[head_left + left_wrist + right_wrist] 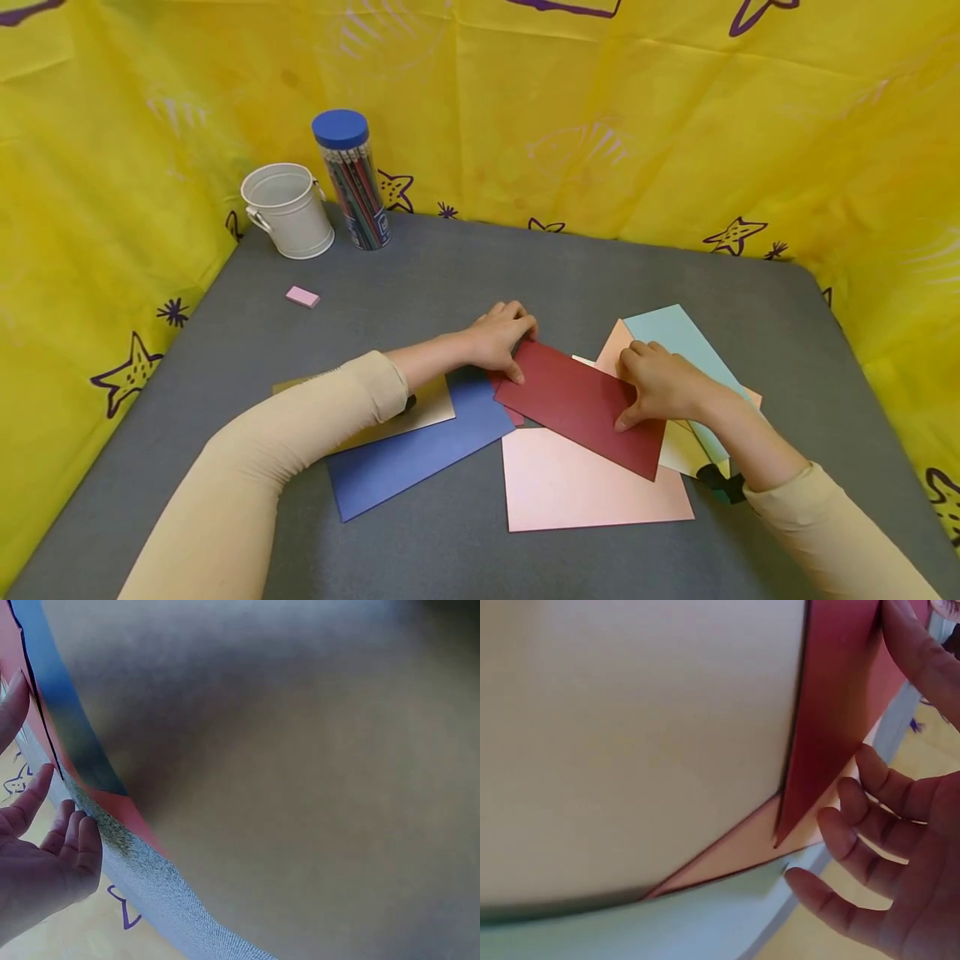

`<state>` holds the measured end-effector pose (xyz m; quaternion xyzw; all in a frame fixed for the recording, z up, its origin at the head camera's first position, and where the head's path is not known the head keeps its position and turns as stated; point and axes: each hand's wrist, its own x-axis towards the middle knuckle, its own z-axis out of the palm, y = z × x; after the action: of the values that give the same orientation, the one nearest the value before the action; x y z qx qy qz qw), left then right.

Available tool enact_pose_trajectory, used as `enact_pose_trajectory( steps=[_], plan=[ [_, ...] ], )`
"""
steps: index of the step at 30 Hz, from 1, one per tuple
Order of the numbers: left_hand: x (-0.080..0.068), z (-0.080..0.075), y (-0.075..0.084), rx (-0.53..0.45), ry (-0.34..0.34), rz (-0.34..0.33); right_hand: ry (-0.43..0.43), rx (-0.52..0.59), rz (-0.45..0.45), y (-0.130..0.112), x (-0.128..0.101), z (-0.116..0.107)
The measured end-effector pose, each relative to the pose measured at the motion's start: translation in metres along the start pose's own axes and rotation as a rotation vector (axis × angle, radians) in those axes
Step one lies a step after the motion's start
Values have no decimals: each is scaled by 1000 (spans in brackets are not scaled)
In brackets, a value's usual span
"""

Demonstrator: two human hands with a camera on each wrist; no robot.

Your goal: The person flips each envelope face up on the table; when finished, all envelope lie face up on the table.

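Dark red sheet [581,404] being handled at mid-tabletop [420,275], apparently squared up or readied for a fold; step judged early, no crease visible. Held at both short ends: left hand [500,337] with fingers curled over the far-left corner, thumb on top; right hand [660,383] pressed on the right end, thumb at the near edge, fingers bent over the far edge. Sheet lying tilted atop a pink sheet [592,487], overlapping a blue sheet [412,454] toward the left edge, with a pale teal sheet [678,333] under the right wrist. Next move judged to call for even pressure from both hands, lest the stack beneath slide.
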<state>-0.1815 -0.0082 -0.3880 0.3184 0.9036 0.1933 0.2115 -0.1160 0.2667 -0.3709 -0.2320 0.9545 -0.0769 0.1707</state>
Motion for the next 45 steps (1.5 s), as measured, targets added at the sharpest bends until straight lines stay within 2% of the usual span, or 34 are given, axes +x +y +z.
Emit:
enact_pose_trajectory(
  steps=[5,10,16,20,23,26,29,32,35,39,45],
  plan=[
    [0,0,1,19,-9,1,-34,77,23,0,1,1],
    [0,-2,3,42,-28,10,-91,213,10,4,0,-3],
    [-1,-5,3,23,-16,20,-110,378,-45,12,-2,-7],
    [-1,-10,0,-25,4,30,-109,435,-65,17,-3,-11],
    [0,-16,-5,-129,18,45,-79,449,-70,20,-3,-14],
    [-1,-23,-10,-307,25,35,-56,479,-70,22,-3,-19],
    [-3,-28,-16,-531,20,-12,-46,526,-71,24,-1,-26],
    [-7,-31,-23,-703,11,-68,-40,578,-47,24,2,-32],
    [-12,-33,-31,-772,10,-111,-25,607,-13,23,5,-36],
    [-18,-35,-43,-792,35,-134,8,629,29,21,9,-40],
    [-26,-44,-57,-827,140,-143,129,718,147,21,15,-45]
  ],
)
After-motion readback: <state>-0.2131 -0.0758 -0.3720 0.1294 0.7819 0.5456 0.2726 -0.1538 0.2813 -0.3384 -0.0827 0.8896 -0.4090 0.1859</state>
